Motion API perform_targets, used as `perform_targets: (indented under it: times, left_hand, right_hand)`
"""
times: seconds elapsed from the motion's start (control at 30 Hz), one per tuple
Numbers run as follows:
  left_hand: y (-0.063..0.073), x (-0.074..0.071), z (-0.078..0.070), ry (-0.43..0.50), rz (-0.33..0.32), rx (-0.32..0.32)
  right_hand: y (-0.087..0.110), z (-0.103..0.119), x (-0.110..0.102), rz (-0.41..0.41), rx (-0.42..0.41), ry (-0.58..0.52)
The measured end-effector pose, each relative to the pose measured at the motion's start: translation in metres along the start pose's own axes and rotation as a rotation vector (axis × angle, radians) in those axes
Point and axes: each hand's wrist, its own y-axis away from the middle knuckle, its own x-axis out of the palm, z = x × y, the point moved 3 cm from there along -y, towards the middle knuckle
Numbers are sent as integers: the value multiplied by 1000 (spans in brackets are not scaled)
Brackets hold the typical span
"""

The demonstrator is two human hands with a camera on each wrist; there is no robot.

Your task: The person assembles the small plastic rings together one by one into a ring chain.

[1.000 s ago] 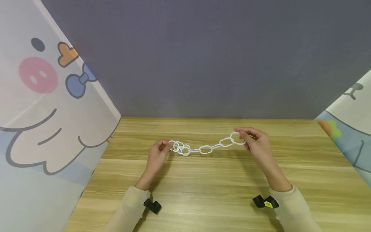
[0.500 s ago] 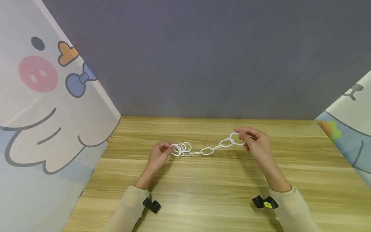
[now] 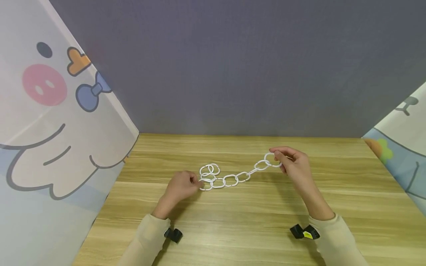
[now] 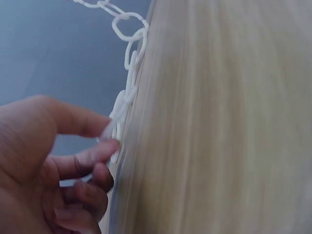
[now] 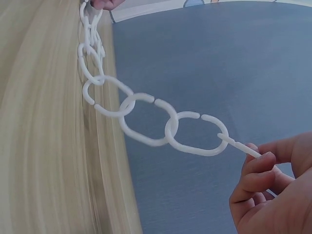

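Observation:
A chain of white plastic links [image 3: 230,180] runs between the two hands, rising toward the right. My right hand [image 3: 294,164] pinches the end link between thumb and fingers; the right wrist view shows that link edge-on in the right fingers [image 5: 265,161]. Low over the table, my left hand [image 3: 182,186] pinches a link farther along the chain. In the left wrist view, thumb and forefinger meet at that white link [image 4: 108,129], the other fingers curled. Beyond the left hand, the loose tail links [image 3: 210,169] lie overlapping on the wood.
The wood-grain table [image 3: 246,229] meets a grey panel [image 3: 249,66] at its back edge. Cartoon-printed panels stand at the left [image 3: 66,147] and right [image 3: 411,147]. A black wrist camera sits at each sleeve, left [image 3: 173,235] and right [image 3: 304,232].
My left hand has moved slightly nearer the front edge with its link. The bunched links beside it have spread out, some lying behind it. The right hand stays in place.

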Motion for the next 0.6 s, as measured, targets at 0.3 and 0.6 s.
perform_targets:
  times: [0.3,0.6]
  left_hand:
    - [-2,-2,-13,-77,-144,172]
    - [-2,10,-31,-84,-43,391]
  right_hand:
    - [0,-1,3,6,11,-9]
    - [1,-1,8,4,7,-19]
